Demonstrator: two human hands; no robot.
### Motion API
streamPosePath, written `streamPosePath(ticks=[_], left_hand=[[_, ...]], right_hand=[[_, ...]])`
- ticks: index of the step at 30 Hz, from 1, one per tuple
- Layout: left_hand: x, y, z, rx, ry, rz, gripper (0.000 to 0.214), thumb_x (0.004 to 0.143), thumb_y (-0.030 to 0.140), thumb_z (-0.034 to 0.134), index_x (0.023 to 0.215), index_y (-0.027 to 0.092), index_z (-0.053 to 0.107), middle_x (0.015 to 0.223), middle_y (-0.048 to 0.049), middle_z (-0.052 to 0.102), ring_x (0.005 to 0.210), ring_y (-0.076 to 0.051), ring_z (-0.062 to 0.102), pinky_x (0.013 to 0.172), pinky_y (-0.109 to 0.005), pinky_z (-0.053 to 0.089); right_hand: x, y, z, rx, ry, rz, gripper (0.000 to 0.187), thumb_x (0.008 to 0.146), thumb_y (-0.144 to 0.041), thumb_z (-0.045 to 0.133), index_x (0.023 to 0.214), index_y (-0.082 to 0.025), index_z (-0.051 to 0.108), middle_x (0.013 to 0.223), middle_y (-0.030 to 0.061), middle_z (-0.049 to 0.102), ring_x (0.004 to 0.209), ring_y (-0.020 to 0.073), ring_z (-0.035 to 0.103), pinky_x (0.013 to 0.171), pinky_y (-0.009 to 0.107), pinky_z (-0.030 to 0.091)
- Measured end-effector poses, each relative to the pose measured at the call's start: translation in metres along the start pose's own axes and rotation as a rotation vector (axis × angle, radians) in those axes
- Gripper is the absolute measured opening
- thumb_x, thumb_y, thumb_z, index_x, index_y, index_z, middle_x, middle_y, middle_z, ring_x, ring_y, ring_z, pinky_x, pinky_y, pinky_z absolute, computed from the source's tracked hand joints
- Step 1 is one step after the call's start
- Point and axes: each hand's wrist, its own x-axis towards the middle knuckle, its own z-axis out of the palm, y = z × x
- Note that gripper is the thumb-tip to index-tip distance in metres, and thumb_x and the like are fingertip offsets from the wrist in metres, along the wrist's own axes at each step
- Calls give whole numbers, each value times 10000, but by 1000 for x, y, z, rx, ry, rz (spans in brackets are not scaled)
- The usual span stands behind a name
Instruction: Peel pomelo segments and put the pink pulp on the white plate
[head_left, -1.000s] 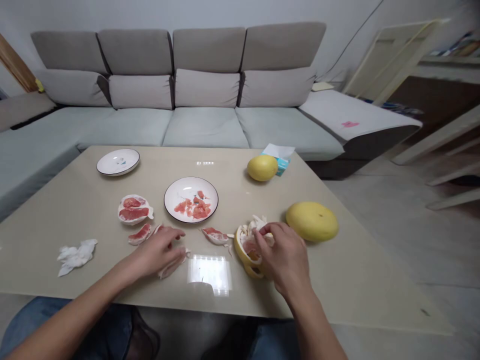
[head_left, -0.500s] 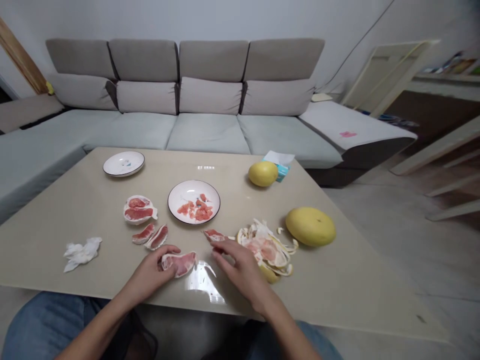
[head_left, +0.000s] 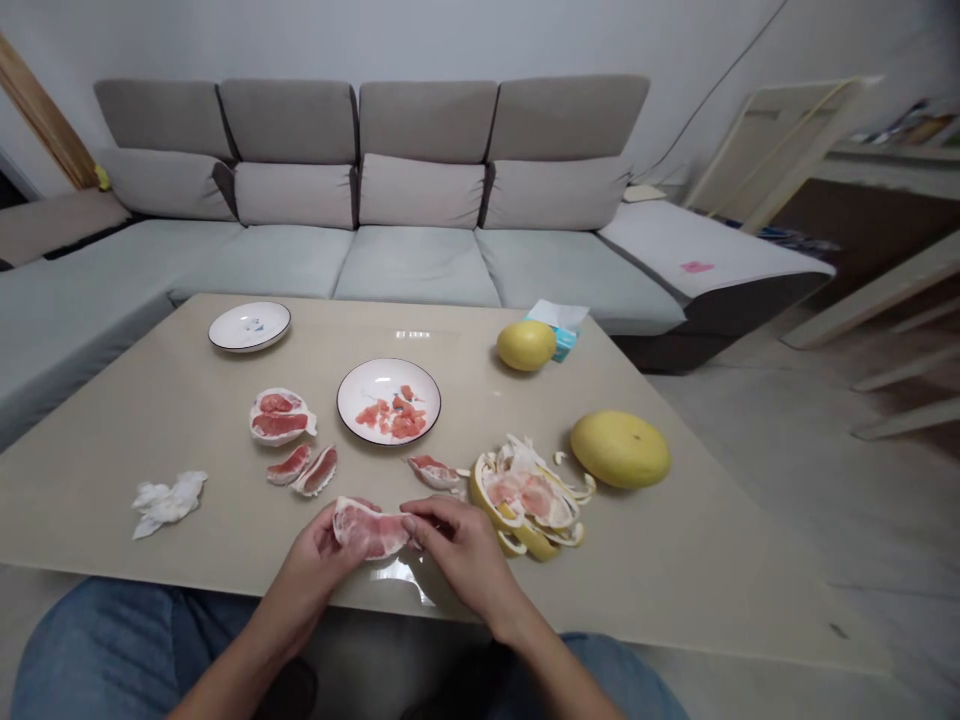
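A pink pomelo segment with white membrane is held above the near part of the table. My left hand is closed round its left end. At its right end my right hand pinches the edge between thumb and fingers. Just beyond my right hand lies another pomelo segment. Two more segments rest to the left, in front of a partly opened chunk of pomelo. Pieces of pink flesh lie on a white dark-rimmed plate.
Peel and membrane scraps are heaped right of my hands. Two whole yellow pomelos and a tissue pack stand farther right. A second plate is at the back left, a crumpled tissue at the left. A sofa stands behind the table.
My right hand has left the segment near the peel and moved left and nearer to me, onto the held segment. My left hand has shifted slightly right with that segment.
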Motion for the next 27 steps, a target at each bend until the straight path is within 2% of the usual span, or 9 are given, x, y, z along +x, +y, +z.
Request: streamPosePath(ticks=[3,5,9,11,13,16,20,27], left_hand=[[-5,-10,7,-80,38,-14,529,616,373,832,1071,189,635,989,-79,719,953,-244,662,839,-301,499],[-5,-13,6,-104,65,-13,545,618,376,831,1085,185,626,1003,-90,721,965,-255,666,850,-319,505],[2,-7,-2,-61,70,46,563,619,360,833,1102,164,619,1056,-110,724,996,-256,669,885,-328,512],[4,-2,-6,-21,56,51,600,598,351,845,1115,158,609,1053,-115,731,984,-257,679,880,-340,526],[5,0,-7,11,94,60,634,553,348,864,1100,151,610,1030,-118,740,966,-264,689,865,-344,541],[5,-2,-5,39,154,92,631,530,337,870,1074,151,611,1031,-120,743,949,-263,700,837,-331,562],[3,-5,-1,58,149,117,578,572,299,851,1073,155,602,1030,-105,747,951,-247,706,843,-315,571],[-3,-11,4,69,181,111,556,593,264,835,1090,195,597,1063,-58,741,975,-244,705,844,-309,583]], right_hand=[[-2,2,2,-14,32,-5,151,859,-255,622,878,-170,746,755,46,723,615,153,654,587,249,514],[-4,1,3,-58,62,-69,144,869,-250,615,895,-187,741,801,52,726,692,164,669,614,248,524],[-10,-5,1,-221,77,-403,192,870,-235,624,1049,-227,693,1037,87,682,949,206,634,811,326,528],[-12,-10,0,-347,47,-535,216,868,-219,628,1078,-234,676,1045,92,667,958,220,616,823,367,517],[-12,-13,0,-445,51,-600,200,880,-200,609,1067,-232,671,1022,94,670,924,223,612,785,376,515],[-13,-15,1,-507,75,-646,184,900,-172,570,1052,-219,662,967,91,686,869,214,614,740,364,512],[-16,-14,4,-544,85,-663,183,918,-149,519,1018,-193,666,892,90,700,787,203,623,667,329,507],[-22,-10,12,-505,90,-542,183,918,-189,514,990,-195,682,894,84,687,794,189,647,683,284,535]])
